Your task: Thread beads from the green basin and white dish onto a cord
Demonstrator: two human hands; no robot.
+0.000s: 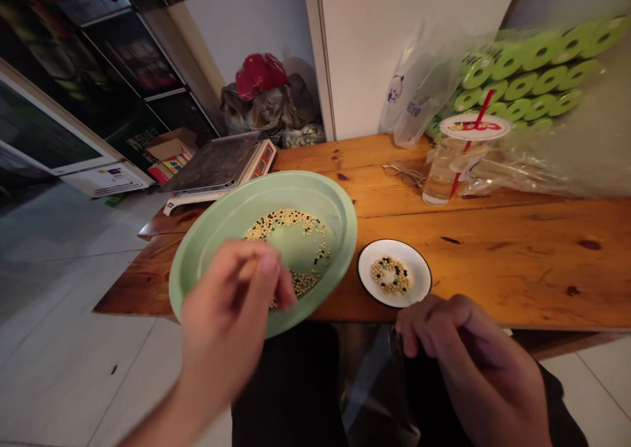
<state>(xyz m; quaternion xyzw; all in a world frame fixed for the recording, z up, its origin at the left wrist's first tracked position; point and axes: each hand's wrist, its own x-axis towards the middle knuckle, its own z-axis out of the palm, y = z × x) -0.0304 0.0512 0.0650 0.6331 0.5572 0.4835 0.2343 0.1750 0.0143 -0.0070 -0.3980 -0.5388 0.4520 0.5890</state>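
Note:
My left hand (234,302) is over the near-left part of a pale green basin (335,217), closed, with thumb and fingers drawn together; whatever it may hold is hidden. In the basin lie many small round beads (288,218), mostly cream, with black and a few green ones. At the front edge of the table my right hand (463,348) is curled closed just below a small white dish (419,273) with a dark rim. I cannot make out what its fingers hold. More cream, black and green beads (389,276) form a rough ring in the dish.
On the wooden table (522,256) stand a lidded drink cup (441,171) with a red straw and a flat-topped scale (221,161). Clear plastic wraps green rolls (522,85) at the back right. A thin wire-like item (407,173) lies beside the cup. Bags (266,95) sit behind.

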